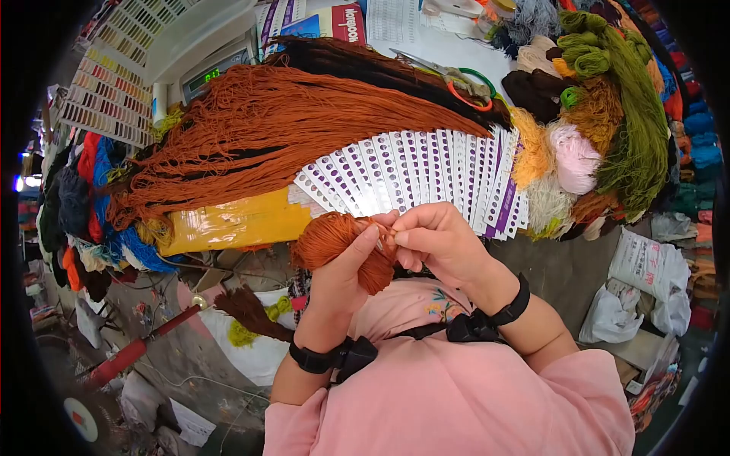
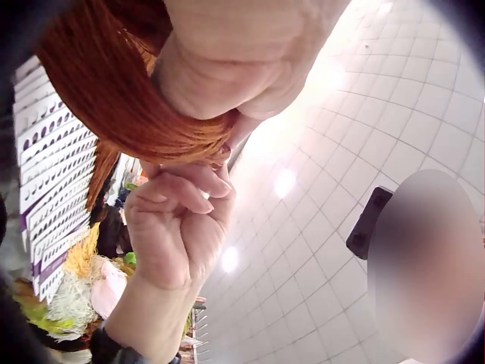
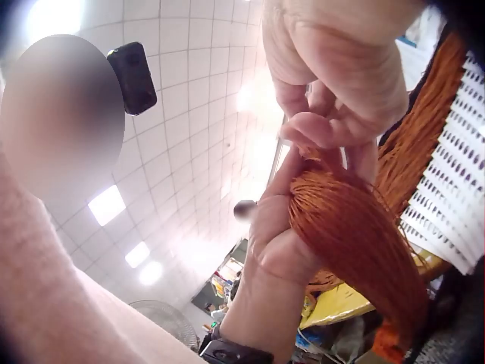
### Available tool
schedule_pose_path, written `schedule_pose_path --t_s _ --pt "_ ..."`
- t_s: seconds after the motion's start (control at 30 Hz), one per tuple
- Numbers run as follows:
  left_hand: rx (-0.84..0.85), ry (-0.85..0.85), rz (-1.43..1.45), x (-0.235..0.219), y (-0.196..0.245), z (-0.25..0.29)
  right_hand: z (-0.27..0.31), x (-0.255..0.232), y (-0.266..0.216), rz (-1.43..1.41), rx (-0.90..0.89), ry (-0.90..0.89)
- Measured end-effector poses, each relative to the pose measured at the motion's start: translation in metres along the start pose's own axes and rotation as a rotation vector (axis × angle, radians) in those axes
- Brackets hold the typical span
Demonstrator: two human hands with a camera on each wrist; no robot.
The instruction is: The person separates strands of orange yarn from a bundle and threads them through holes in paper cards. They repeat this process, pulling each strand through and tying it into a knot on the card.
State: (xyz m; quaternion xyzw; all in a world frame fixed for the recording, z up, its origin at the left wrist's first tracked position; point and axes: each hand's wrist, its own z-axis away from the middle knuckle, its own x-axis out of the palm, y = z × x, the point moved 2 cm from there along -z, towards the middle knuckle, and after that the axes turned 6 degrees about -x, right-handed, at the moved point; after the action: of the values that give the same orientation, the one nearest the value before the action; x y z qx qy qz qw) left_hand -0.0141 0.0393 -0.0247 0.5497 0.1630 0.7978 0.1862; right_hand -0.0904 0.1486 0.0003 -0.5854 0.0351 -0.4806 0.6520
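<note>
A folded bundle of rust-orange yarn is gripped in the left hand, whose thumb lies over its gathered end. Close against it, the right hand pinches a bit of the yarn at that end between thumb and fingers. From the left wrist view, the yarn loops past the left hand, and the right hand has curled fingers at its tip. In the right wrist view the strands of yarn fan out below the pinching right hand.
Long rust-orange strands lie across the table beside fanned sample cards and a yellow package. Scissors rest on dark yarn at the back. Coloured skeins are heaped at right; a scale stands back left.
</note>
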Motion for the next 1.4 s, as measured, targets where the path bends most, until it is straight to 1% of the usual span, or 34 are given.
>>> schedule_pose_path --t_s 0.07,0.23,0.33,0.37,0.47,0.53,0.63,0.73,0.77,0.83,0.87,0.97,1.07,1.17,1.27,1.4 --pt "0.007 0.035 0.005 -0.002 -0.001 0.0 -0.001 0.001 -0.001 0.0 0.01 -0.005" --pt "0.042 0.035 0.023 -0.002 -0.001 0.001 -0.002 -0.001 0.001 -0.049 0.034 -0.001" --pt "0.047 0.044 0.02 -0.007 -0.002 0.0 -0.005 -0.01 0.003 -0.32 0.097 -0.023" --pt "0.046 0.05 0.011 -0.009 -0.002 0.0 -0.004 -0.01 0.003 -0.32 0.1 -0.022" --pt "-0.003 0.036 0.069 0.004 0.001 0.002 -0.003 -0.01 0.005 -0.314 0.107 -0.032" --pt "-0.015 0.005 0.024 -0.007 -0.004 -0.001 -0.004 -0.013 0.004 -0.297 0.095 -0.054" --pt "0.008 -0.014 -0.011 -0.004 -0.002 -0.001 -0.004 -0.012 0.006 -0.259 0.156 -0.003" --pt "0.002 -0.054 0.001 -0.008 -0.002 0.0 -0.005 -0.001 0.003 0.003 0.096 0.042" --pt "-0.008 -0.076 0.01 -0.009 -0.002 -0.001 -0.004 0.0 0.003 0.028 0.096 0.05" --pt "0.005 0.048 -0.005 0.0 0.0 0.001 -0.003 0.001 0.003 0.079 0.096 0.068" --pt "0.013 0.11 -0.013 0.003 0.0 0.001 -0.003 0.001 0.004 0.041 0.106 0.069" --pt "0.01 0.128 0.053 0.003 -0.002 -0.001 -0.003 -0.001 0.003 -0.041 0.128 0.064" --pt "0.021 0.12 0.0 0.001 -0.004 -0.001 -0.003 -0.002 0.003 -0.069 0.128 0.043" --pt "-0.001 0.094 0.07 -0.007 -0.006 -0.004 -0.004 -0.005 0.006 -0.102 0.117 0.027" --pt "-0.001 0.167 0.053 -0.002 -0.004 -0.003 -0.005 -0.005 0.007 -0.133 0.117 0.037" --pt "-0.027 0.131 0.06 0.001 -0.003 -0.004 -0.004 -0.006 0.006 -0.127 0.131 0.041"
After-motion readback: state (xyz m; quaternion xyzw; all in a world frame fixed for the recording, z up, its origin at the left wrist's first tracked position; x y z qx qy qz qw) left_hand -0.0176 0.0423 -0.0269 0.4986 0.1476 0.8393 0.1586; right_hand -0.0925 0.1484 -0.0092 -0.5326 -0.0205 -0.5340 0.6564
